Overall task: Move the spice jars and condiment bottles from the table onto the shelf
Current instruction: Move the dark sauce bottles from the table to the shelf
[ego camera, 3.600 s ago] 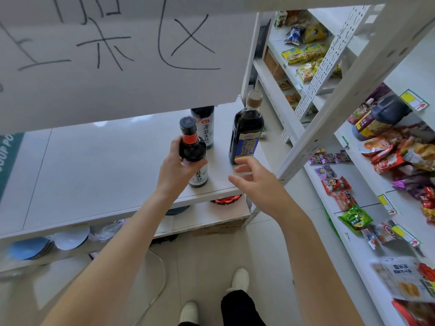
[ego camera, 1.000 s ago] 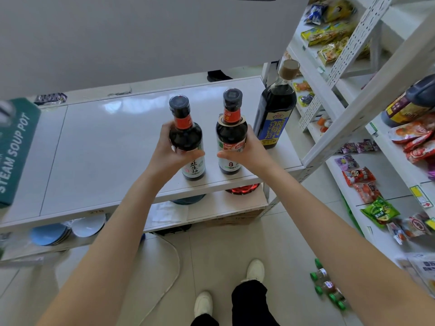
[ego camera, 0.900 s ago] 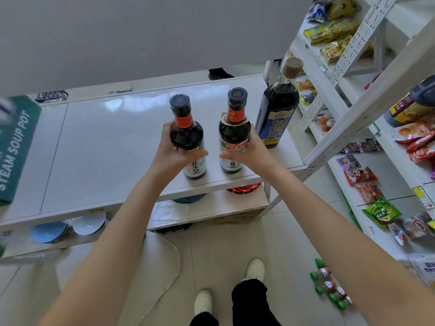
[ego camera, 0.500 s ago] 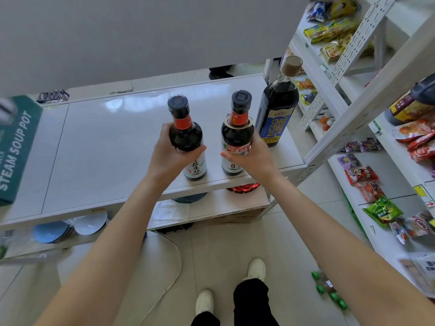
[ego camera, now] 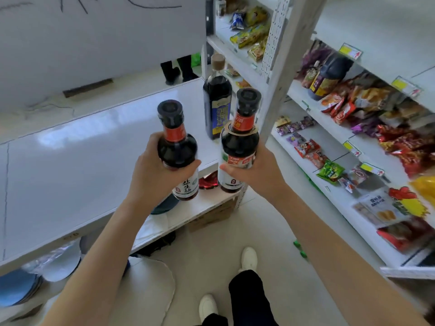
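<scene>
Arms outstretched, my left hand (ego camera: pixel 150 175) grips one soy sauce bottle (ego camera: pixel 177 151), my right hand (ego camera: pixel 256 171) another bottle (ego camera: pixel 237 147), both upright above the table (ego camera: pixel 70 161).

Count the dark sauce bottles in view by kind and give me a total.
Small bottles, black cap, red neck band: 2, the left bottle in the left hand, the right bottle in the right hand
Tall bottle, tan cap, on the table: 1
Big dark jug on the shelf: 1
Total: 4
</scene>
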